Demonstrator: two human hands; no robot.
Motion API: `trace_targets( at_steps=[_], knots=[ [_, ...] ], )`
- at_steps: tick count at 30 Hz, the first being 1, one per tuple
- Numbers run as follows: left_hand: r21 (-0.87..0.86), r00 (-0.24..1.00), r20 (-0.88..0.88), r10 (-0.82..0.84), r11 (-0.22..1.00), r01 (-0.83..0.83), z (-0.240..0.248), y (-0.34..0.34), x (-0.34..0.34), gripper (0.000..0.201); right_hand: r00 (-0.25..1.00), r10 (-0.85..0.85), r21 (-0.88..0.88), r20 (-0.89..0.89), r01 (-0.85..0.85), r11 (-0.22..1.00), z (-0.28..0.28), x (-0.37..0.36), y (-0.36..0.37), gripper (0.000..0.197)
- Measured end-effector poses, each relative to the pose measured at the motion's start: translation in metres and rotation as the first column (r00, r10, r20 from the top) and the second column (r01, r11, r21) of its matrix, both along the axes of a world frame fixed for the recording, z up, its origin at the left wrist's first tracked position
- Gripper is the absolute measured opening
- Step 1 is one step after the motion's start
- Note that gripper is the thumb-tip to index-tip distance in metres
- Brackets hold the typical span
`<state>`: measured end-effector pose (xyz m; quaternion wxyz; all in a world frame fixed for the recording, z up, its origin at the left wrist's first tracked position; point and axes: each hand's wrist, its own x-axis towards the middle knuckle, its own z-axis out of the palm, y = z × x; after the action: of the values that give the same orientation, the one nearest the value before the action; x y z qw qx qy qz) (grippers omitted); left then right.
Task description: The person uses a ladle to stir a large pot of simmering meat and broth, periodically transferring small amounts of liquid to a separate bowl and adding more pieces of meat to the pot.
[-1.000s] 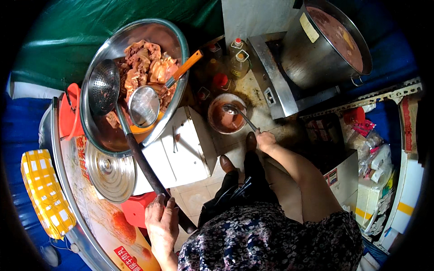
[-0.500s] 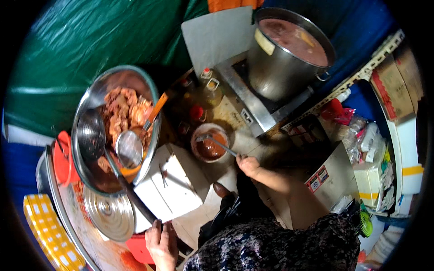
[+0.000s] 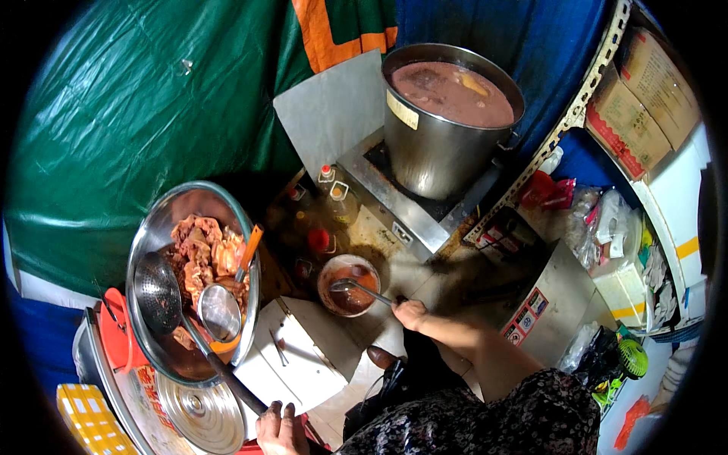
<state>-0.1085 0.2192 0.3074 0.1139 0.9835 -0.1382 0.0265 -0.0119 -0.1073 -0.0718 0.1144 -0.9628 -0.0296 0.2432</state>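
My left hand [image 3: 280, 434] is closed around the dark handle of a big perforated skimmer [image 3: 157, 292]. The skimmer's bowl rests inside a wide metal basin [image 3: 155, 227], against pieces of reddish-brown meat [image 3: 201, 246]. A small mesh strainer [image 3: 219, 311] and an orange-handled utensil [image 3: 251, 246] also lie in this basin. In my right hand [image 3: 410, 313] is the end of a ladle [image 3: 371, 292], gripped with curled fingers. Its head dips into a pale bucket [image 3: 323, 294] of reddish-brown liquid on the floor, partly hidden by the liquid.
A tall stockpot [image 3: 432, 155] of pinkish-brown liquid stands on a burner [image 3: 425, 236] at the back. Bottles [image 3: 343, 205] cluster beside the bucket. Below the basin are a white box [image 3: 284, 379] and a round metal lid [image 3: 201, 413]. Cardboard boxes [image 3: 629, 114] sit at right.
The head view has shifted, so the stockpot, basin and bucket sit lower in the picture. Both hands keep their holds. The ladle's head remains in the bucket at a slightly different angle.
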Motion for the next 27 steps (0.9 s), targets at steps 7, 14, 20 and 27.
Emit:
trace_targets(
  at_steps=[7, 14, 20, 27],
  knots=[
    [0.002, 1.000, 0.001, -0.013, 1.000, 0.013, 0.004, -0.020, 0.008, 0.030, 0.754, -0.332, 0.304, -0.566, 0.566, 0.766, 0.024, 0.025, 0.008, 0.009],
    [0.074, 0.992, 0.022, -0.126, 0.990, 0.124, 0.006, -0.032, 0.018, 0.028, 0.535, -0.065, 0.519, -0.842, 0.837, 0.172, 0.004, -0.001, -0.019, 0.014],
    [0.068, 0.991, -0.079, -0.109, 0.991, 0.115, 0.022, -0.042, 0.027, 0.031, 0.637, 0.036, 0.636, -0.770, 0.764, 0.107, 0.135, -0.015, -0.076, 0.009],
    [-0.103, 0.993, -0.044, -0.108, 0.989, 0.103, 0.006, -0.051, 0.044, 0.031, 0.752, 0.019, 0.752, -0.658, 0.659, -0.035, 0.280, -0.060, -0.169, 0.044]
  ],
)
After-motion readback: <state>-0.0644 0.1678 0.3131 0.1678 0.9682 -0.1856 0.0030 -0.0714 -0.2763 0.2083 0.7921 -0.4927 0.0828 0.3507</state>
